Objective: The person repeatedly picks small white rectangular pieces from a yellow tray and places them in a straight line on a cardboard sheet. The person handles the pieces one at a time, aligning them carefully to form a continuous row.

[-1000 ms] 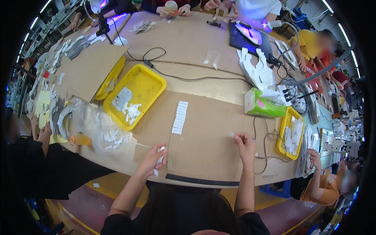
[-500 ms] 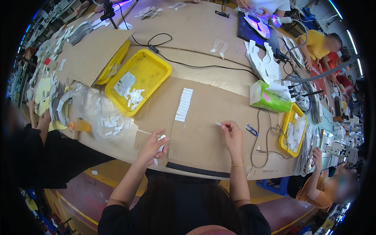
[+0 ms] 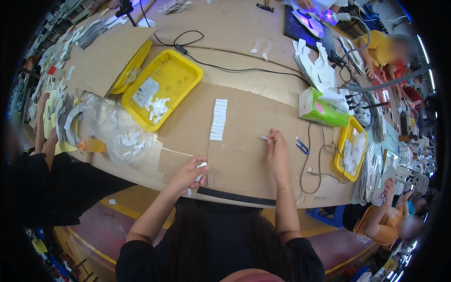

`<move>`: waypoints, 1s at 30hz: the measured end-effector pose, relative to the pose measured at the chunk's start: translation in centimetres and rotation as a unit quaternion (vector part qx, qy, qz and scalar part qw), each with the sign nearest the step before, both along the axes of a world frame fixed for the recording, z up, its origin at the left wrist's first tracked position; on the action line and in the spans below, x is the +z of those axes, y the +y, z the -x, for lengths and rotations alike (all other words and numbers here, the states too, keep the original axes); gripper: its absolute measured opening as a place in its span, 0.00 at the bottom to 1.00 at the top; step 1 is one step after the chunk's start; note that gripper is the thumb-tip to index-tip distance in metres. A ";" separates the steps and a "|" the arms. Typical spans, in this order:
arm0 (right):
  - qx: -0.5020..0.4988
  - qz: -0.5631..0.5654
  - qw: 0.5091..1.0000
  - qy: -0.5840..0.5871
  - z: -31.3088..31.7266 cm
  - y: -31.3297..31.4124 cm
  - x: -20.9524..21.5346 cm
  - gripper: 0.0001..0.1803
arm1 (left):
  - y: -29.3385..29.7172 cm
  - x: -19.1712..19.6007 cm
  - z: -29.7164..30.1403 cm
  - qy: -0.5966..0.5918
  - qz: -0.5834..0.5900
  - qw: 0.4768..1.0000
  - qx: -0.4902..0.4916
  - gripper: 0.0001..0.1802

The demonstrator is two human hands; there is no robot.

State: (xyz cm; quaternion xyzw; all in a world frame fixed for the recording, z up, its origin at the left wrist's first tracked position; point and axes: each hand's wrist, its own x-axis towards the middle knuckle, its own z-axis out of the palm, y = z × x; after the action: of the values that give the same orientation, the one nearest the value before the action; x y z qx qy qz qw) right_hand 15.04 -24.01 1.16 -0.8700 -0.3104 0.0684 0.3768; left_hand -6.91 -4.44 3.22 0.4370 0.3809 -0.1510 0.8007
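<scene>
On the cardboard sheet (image 3: 249, 164) lies a column of small white labels (image 3: 219, 119), set edge to edge. My left hand (image 3: 190, 176), near the sheet's front left, is closed around several white labels (image 3: 201, 172); a white end also pokes out below the fingers. To the right of the column, my right hand (image 3: 278, 152) pinches one small white label (image 3: 264, 137) between thumb and fingers, above the cardboard. Its other fingers are curled.
A yellow tray (image 3: 193, 87) with loose white pieces stands back left, beside a clear plastic bag (image 3: 105, 124). At right are blue-handled thread snips (image 3: 302, 145), a green tissue pack (image 3: 319, 108), a cable and a second yellow tray (image 3: 340, 170). Co-workers sit around the table.
The whole view has shifted slightly. My right hand has turned a little, still pinching its label, and my left hand has come slightly right with its labels. The column looks the same.
</scene>
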 end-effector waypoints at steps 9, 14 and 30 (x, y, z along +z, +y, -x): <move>0.023 -0.026 0.997 -0.075 -2.3 4.0 2.4 0.08 | 0.4 0.4 -0.3 -0.016 -0.017 1.000 0.010 0.25; -0.005 -0.195 0.972 0.135 -7.6 9.3 3.5 0.08 | 0.0 0.2 -0.5 -0.025 0.005 0.998 0.059 0.23; 0.056 -0.130 0.890 0.435 2.8 4.9 -0.4 0.09 | 0.6 -0.6 -2.2 -0.072 0.015 0.997 0.030 0.13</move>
State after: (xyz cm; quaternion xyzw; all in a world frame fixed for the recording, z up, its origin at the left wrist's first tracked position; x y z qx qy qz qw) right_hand 12.25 -19.10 0.80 -0.6782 -0.1695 0.4196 0.5790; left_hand -4.67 -3.82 2.59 0.4226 0.3331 -0.1006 0.8369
